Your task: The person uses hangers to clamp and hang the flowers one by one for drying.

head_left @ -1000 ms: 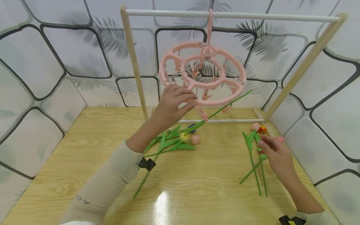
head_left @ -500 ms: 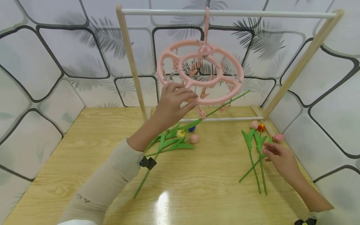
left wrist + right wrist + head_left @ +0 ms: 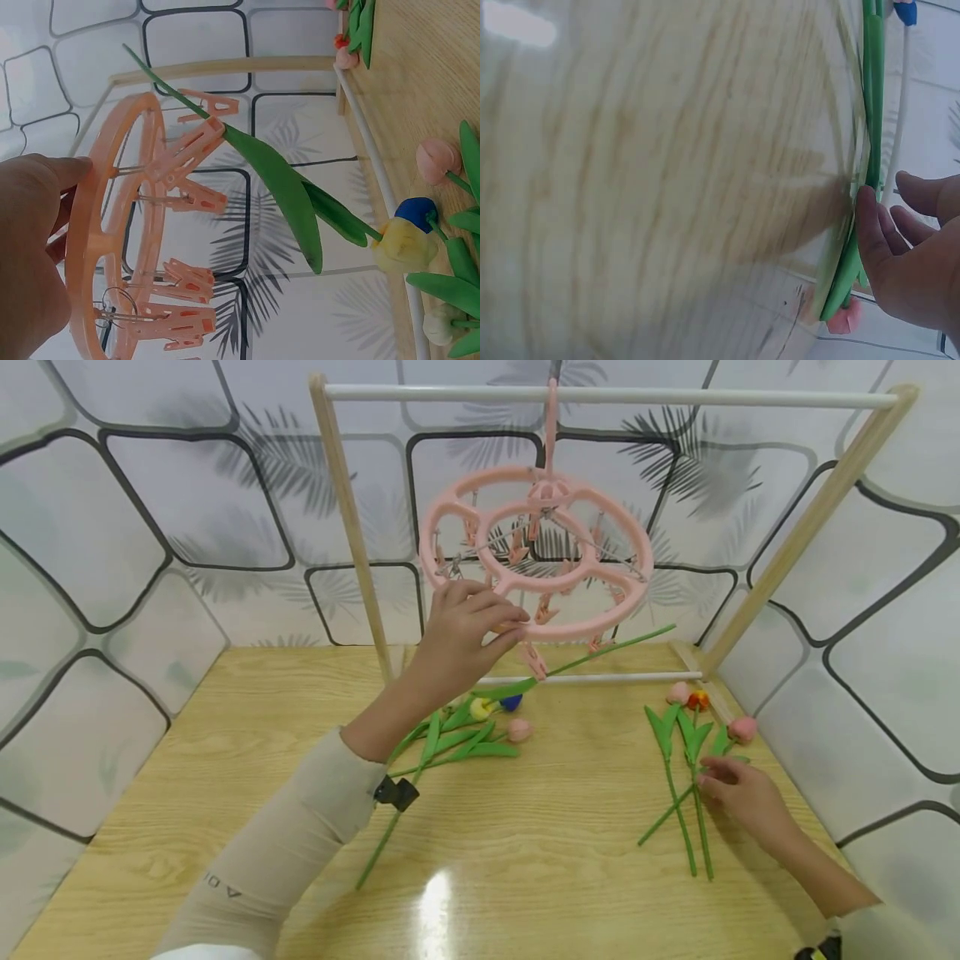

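My left hand (image 3: 467,635) grips the near left rim of a pink round clip hanger (image 3: 581,629), which hangs from a white rod. Below that rim a pink clip (image 3: 187,152) bites a yellow artificial tulip (image 3: 405,244) at its stem, so the flower slants head down. At the right side of the table, my right hand (image 3: 746,797) is at the stems of a pink tulip (image 3: 742,730) and its neighbours. Its thumb stands apart from the fingers in the right wrist view, and the fingertips touch or nearly touch the green stems (image 3: 871,97).
Several more tulips, among them a blue one (image 3: 512,702) and a pale pink one (image 3: 519,730), lie under the left forearm. An orange tulip (image 3: 698,699) lies at the right. A wooden frame post (image 3: 810,531) and the white rod (image 3: 712,398) surround the hanger.
My right hand has drawn back slightly from the tulip heads, then lowered to the stems. The clipped yellow tulip has swung, its stem end dipping. My left hand keeps its grip on the rim.
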### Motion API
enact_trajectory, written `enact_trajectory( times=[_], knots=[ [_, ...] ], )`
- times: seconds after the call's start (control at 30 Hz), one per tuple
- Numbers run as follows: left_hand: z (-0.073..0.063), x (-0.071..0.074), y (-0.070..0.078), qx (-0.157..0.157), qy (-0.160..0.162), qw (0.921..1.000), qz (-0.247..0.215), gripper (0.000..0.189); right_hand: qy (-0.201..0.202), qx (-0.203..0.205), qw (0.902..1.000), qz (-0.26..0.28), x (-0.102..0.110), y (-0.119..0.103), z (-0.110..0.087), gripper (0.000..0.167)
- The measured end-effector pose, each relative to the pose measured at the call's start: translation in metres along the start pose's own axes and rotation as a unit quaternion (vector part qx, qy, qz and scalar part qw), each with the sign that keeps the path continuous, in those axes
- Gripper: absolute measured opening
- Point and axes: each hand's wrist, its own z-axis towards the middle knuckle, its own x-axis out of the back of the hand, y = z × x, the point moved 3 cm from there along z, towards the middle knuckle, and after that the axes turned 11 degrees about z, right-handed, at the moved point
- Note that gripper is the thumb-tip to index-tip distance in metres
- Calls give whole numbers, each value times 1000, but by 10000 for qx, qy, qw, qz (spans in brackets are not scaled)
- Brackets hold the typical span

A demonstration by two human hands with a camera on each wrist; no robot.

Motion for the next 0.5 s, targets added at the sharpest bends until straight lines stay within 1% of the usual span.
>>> enact_trajectory(
  times=[0.03, 0.27, 0.4, 0.5],
  knots=[
    [0, 0, 0, 5, 3, 10000, 2, 18, -8, -30, 10000, -56, 0, 1, 1, 51],
    [0, 0, -1, -24, 105, 9999, -73, 17, -106, -251, 9996, 67, -2, 2, 3, 55],
    [0, 1, -1, 3, 67, 9999, -94, 17, -161, -285, 9993, -168, -4, 0, 4, 55],
    [0, 2, -1, 21, 46, 9999, -125, 17, -222, -353, 9990, -144, -6, -1, 4, 52]
  ],
)
